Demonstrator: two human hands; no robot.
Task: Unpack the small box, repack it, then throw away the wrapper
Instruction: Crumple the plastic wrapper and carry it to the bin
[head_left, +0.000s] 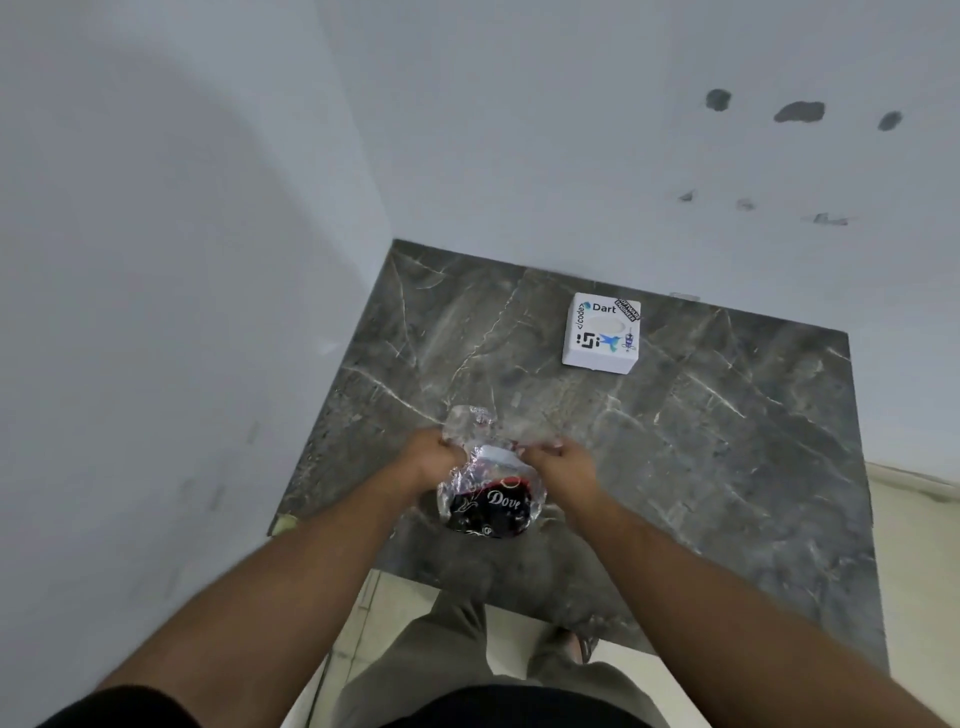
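Both my hands hold a small dark box with "Dove" printed on it (493, 506), wrapped in crinkled clear plastic wrapper (467, 423). My left hand (434, 457) grips the wrapper on its left side, and my right hand (550, 460) pinches it on the right. The package hovers over the near part of a dark marble countertop (701, 441). The wrapper bunches up above the box between my hands.
A white square box (601, 332) covered with stickers, one reading "Dart", sits at the back of the countertop near the white wall (571, 130). A second wall closes off the left. My legs and light floor tiles (924, 545) show below the counter edge.
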